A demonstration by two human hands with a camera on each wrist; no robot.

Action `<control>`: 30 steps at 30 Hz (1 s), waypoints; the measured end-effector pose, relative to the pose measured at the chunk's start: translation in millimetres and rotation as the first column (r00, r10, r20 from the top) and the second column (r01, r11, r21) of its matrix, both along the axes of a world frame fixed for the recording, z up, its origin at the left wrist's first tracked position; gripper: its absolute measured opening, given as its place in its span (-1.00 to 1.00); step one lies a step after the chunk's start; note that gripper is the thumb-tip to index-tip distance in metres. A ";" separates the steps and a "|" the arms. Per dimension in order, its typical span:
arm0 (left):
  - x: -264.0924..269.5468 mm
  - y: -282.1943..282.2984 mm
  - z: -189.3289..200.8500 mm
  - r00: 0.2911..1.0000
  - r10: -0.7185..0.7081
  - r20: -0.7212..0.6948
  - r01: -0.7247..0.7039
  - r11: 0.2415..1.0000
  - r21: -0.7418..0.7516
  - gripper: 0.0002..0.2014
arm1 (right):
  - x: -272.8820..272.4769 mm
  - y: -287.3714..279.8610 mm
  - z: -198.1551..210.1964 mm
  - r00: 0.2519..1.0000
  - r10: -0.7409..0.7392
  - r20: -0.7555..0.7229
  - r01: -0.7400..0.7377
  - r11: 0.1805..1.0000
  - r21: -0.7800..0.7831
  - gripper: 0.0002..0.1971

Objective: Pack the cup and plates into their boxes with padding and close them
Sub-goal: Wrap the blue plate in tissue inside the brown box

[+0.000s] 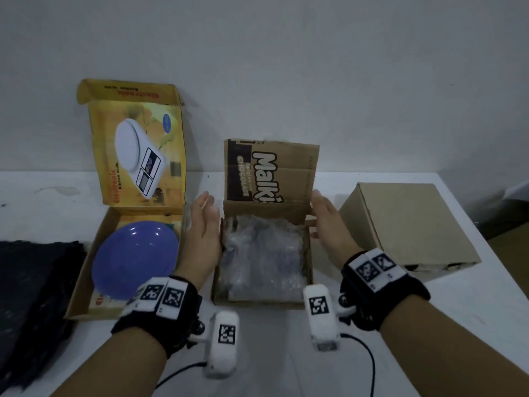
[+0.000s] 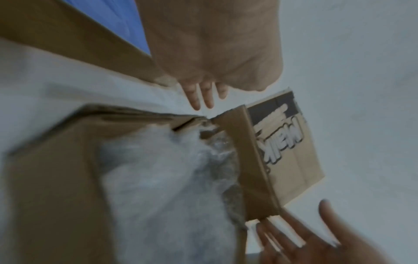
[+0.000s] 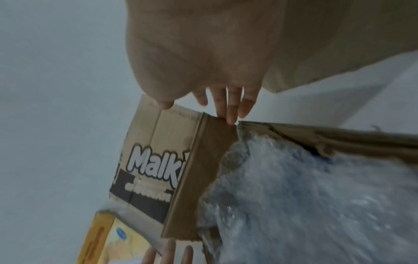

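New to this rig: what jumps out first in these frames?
The open Malkist carton at table centre, filled with bubble wrap, with the left hand and right hand open on either side of it. Left of it, a blue plate lies in the open yellow kitchen scale box; a closed plain brown box sits right.

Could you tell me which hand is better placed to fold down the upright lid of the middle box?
Probably right: the right hand has fingertips at the lid hinge corner; the left hand stands open beside the box wall.
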State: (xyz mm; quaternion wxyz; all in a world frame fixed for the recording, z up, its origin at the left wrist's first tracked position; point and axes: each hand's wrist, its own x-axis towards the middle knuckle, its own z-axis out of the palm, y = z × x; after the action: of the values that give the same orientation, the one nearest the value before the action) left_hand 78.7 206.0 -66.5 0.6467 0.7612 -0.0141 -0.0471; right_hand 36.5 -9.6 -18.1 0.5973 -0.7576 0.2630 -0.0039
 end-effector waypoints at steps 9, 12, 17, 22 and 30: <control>-13.7 4.9 12.8 0.993 -0.098 -0.065 0.086 0.981 -0.172 -0.51 | -46.8 -6.6 2.0 0.995 0.093 0.028 -0.095 0.994 0.052 -0.44; -24.6 12.4 7.4 0.980 -0.184 -0.079 0.171 0.975 -0.143 -0.48 | -54.4 -9.8 -6.9 0.987 0.159 -0.011 -0.158 0.985 0.075 -0.66; -27.8 23.0 -5.8 0.945 -0.326 -0.034 0.328 0.939 0.102 -0.79 | -59.0 -6.7 -26.7 0.982 0.060 -0.180 -0.058 0.998 0.018 -0.50; -39.5 23.3 -25.3 0.918 -0.386 0.093 0.337 0.882 0.330 -0.63 | -57.6 0.2 -40.4 0.984 0.017 -0.178 -0.020 1.000 -0.018 -0.63; -46.3 7.3 -32.1 0.908 -0.403 0.113 0.271 0.773 0.574 -0.51 | -47.2 0.9 -32.8 0.990 0.046 -0.137 -0.094 0.925 -0.367 -0.68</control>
State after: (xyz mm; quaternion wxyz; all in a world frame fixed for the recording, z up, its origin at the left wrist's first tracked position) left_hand 32.4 213.3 -98.6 0.3775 0.8983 -0.2116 -0.0767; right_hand -10.6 -8.7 -50.8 0.4246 -0.8649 0.2672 0.0152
